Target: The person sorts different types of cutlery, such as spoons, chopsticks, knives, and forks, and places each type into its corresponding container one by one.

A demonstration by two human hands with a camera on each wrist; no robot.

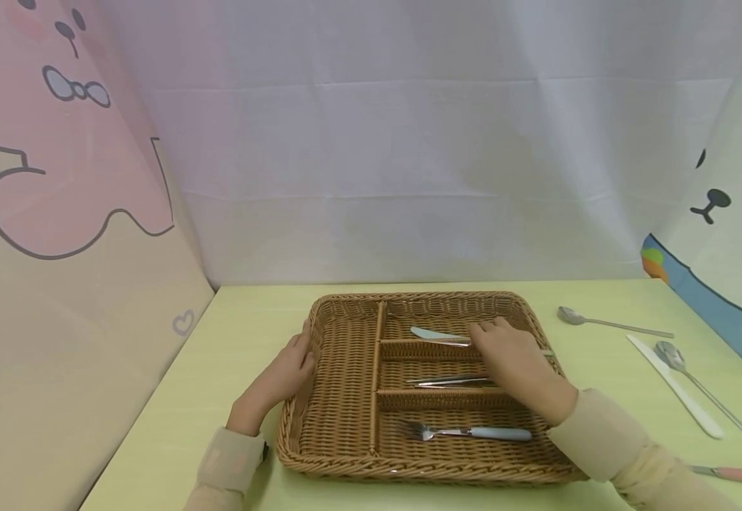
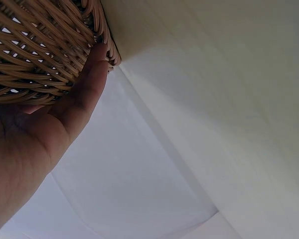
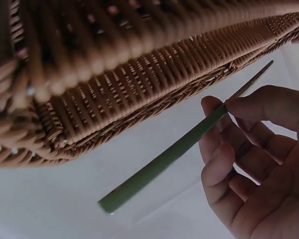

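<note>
A brown wicker cutlery basket [image 1: 339, 465] lies on the table, divided into one long left compartment and three on the right. My left hand [image 1: 287, 369] holds the basket's left side, its fingers [image 2: 87, 94] along the outer wall; the thumb is mostly hidden. Over the back right compartment, my right hand [image 1: 514, 362] pinches a table knife [image 3: 164, 162] by its green handle between thumb and fingertips. Its blade [image 1: 434, 333] points left, above the divider. Slim metal cutlery [image 1: 447, 381] lies in the middle right compartment. A blue-handled fork [image 1: 466, 432] lies in the front one.
Right of the basket, two long-handled spoons [image 1: 607, 323], a white knife [image 1: 677, 387] and a pink-handled piece of cutlery [image 1: 741, 475] lie on the pale yellow table [image 1: 243, 319]. A white curtain [image 1: 377, 177] hangs behind; printed cloths stand at both sides.
</note>
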